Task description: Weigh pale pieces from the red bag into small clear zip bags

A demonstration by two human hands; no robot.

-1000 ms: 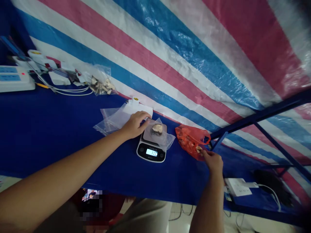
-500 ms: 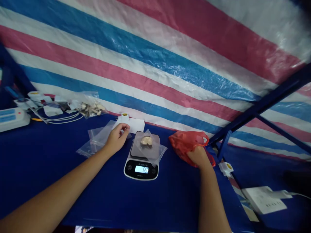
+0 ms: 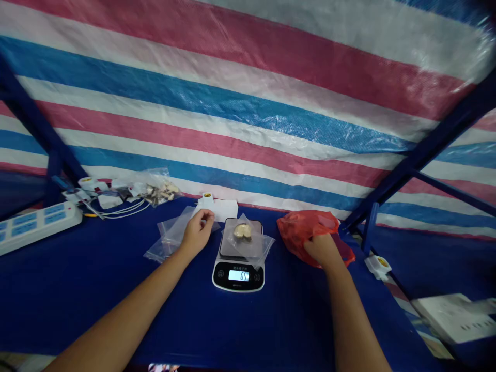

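Observation:
My left hand (image 3: 198,231) rests beside the scale, fingers curled and thumb near the fingertips, with nothing visible in them. Under and behind it lie clear plastic zip bags (image 3: 169,235). A digital kitchen scale (image 3: 238,276) reads about 6.5. On its plate, a clear plastic bag (image 3: 253,253) lies flat with a pale, two-lobed dried piece (image 3: 242,231) on or in it; I cannot tell which. My right hand (image 3: 321,249) reaches into a thin red plastic bag (image 3: 298,227), which hides its fingers.
Behind the left hand lies a white card or box (image 3: 226,210). A bag of similar pale pieces (image 3: 165,192), white cables and a power strip (image 3: 42,222) are at the left. Blue frame bars (image 3: 418,150) and a striped tarp (image 3: 248,103) enclose the table.
The view has shifted, so things sit further right in the picture. My right hand stays inside the red bag, and my left hand stays by the scale. The reading looks the same.

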